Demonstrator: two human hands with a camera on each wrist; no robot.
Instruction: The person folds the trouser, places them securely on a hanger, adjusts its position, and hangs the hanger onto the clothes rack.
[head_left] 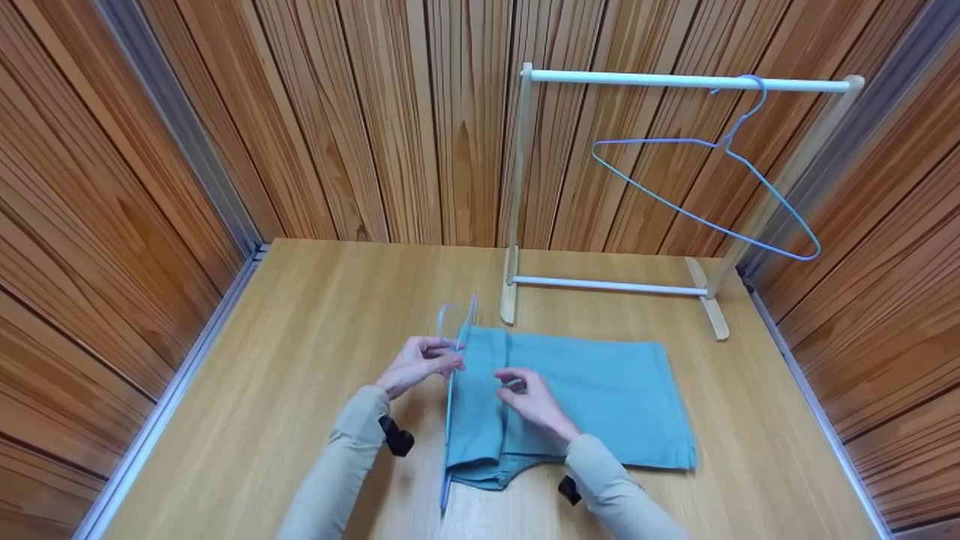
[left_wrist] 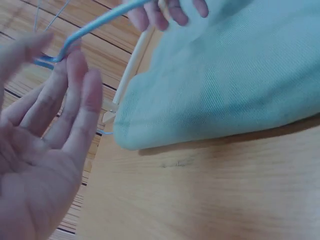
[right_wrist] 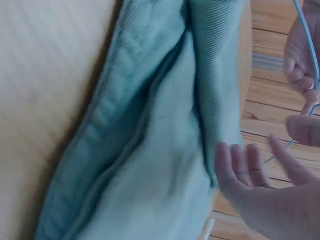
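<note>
Folded teal trousers lie flat on the table, with a doubled-over section at their left end. Along that left end a blue wire hanger stands on edge, its hook toward the back. My left hand pinches the hanger near its neck between thumb and fingers; the left wrist view shows the bent wire at the fingertips. Over the doubled section hovers my right hand, its fingers loosely bent and holding nothing. In the right wrist view that hand is beside the cloth, fingers apart.
A small clothes rack with wooden legs and white bars stands at the back right. A second blue-purple wire hanger hangs from its top bar. Wood-panelled walls enclose the table at the back and sides.
</note>
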